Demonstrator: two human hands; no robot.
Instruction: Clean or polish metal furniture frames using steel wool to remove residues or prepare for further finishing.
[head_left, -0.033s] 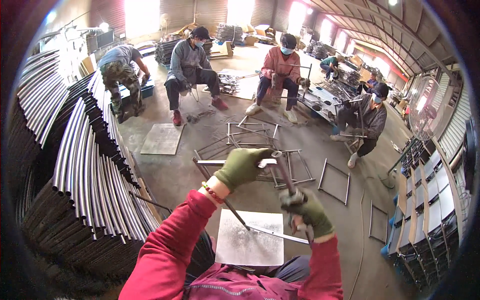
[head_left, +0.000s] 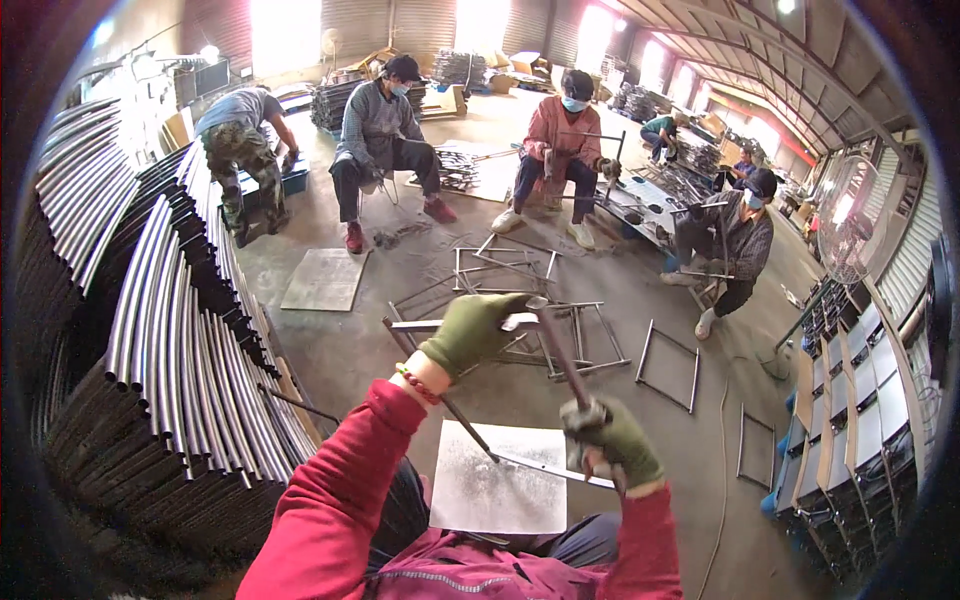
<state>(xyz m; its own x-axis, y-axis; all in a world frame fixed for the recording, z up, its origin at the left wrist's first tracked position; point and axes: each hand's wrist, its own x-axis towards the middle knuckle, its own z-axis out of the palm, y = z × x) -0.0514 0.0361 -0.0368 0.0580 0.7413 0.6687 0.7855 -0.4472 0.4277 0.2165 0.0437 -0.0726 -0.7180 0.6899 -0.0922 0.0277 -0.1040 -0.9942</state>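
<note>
Worker's left hand [head_left: 475,335], fingers clamped on metal frame [head_left: 470,428] near upper corner, right hand [head_left: 615,438], fingers wrapped round its side bar [head_left: 562,355], pale board [head_left: 500,505] below.

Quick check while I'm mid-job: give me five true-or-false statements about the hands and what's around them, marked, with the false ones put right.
1. The left hand and right hand both wear green gloves. True.
2. The right hand is off the metal frame. False: it grips one of its side bars.
3. The red bracelet is on the right wrist. False: it is on the left.
4. A pale square board lies below the hands in the picture. True.
5. The big stack of metal tubes is to the person's right. False: it is to the left.
</note>
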